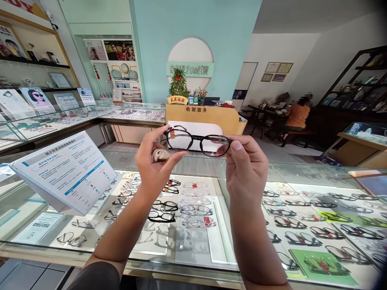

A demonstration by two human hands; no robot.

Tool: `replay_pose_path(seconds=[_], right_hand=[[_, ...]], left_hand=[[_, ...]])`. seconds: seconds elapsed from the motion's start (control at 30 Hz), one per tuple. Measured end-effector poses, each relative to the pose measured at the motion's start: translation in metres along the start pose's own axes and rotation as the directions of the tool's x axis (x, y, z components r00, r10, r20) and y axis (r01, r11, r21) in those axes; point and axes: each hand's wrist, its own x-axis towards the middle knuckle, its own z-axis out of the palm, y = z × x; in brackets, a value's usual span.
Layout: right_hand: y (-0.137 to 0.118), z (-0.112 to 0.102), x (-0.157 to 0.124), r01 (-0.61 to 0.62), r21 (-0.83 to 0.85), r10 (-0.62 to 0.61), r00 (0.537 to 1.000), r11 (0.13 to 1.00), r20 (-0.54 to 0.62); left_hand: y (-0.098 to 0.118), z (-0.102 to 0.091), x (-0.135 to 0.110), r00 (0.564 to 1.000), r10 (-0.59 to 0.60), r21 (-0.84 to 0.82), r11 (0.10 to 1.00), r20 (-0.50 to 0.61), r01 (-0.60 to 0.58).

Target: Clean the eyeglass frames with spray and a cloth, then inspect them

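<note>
A pair of black round-framed eyeglasses (197,138) is held up in front of me, above the glass display case. My left hand (157,155) grips the frame's left side between thumb and fingers, and a crumpled beige cloth-like thing (161,155) is tucked in that same palm. At the other end, my right hand (246,165) pinches the right corner of the frame with thumb and forefinger. A small red-orange label (172,134) shows at the left lens. One temple arm is partly seen behind the left lens; the other is hidden.
Below my arms, a glass display case (211,169) holds rows of eyeglasses. On its top at left stands a white folded sign (69,169). A wooden counter (199,114) with a potted plant (178,83) is ahead. A person in orange (298,114) sits far right at a table.
</note>
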Motion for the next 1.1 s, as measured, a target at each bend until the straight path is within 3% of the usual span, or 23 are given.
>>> replay_pose_path(seconds=[0.33,0.53,0.77,1.1], right_hand=[[-0.001,0.004,0.003,-0.095,0.148,0.097,0.995,0.984,-0.008],[-0.005,0.006,0.002,-0.153,0.136,0.159,0.987,0.979,-0.028],[-0.002,0.003,0.000,-0.149,0.115,0.153,0.988,0.982,-0.033],[-0.001,0.002,0.001,-0.092,0.053,0.094,0.995,0.994,-0.023]], left_hand=[[0.003,-0.001,0.002,1.000,-0.006,0.004,1.000,-0.015,0.006],[0.005,0.000,0.004,0.999,-0.026,-0.053,0.998,-0.034,0.024],[0.004,-0.001,0.004,0.996,-0.070,-0.071,0.995,-0.055,0.066],[0.010,0.001,0.006,0.976,-0.202,-0.225,0.958,-0.082,0.179]])
